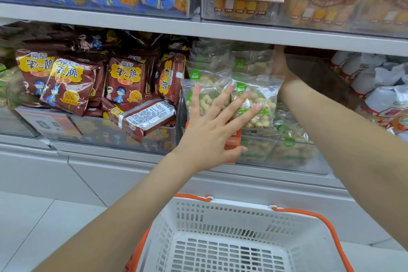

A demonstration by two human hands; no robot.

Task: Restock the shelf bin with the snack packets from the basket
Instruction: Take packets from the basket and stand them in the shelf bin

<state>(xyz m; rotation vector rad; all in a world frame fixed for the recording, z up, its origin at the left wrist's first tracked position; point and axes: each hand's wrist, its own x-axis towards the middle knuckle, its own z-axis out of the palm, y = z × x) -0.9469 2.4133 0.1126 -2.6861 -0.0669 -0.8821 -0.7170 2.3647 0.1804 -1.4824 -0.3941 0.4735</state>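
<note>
Head view shows the left hand spread flat, fingers straight and fanned, pressing against the front of the clear snack packets that stand upright and stacked in the shelf bin. These packets lie directly ahead of that palm and touching it, their long axes roughly vertical, leaning a little toward the person. The right hand reaches deeper, up beside the right edge of the same stack and just under the shelf board above; its fingers are hidden behind the packets, so whether it grips anything cannot be told. Below, the white basket with orange handles sits near the person, and the part of its floor in view holds no packets, which suggests the restocking is close to done. Since the left hand is the nearer one and already against the front packets, the next move probably turns on it pushing the stack backward and upright into the bin. Brown snack bags fill the neighbouring bin to the left.
</note>
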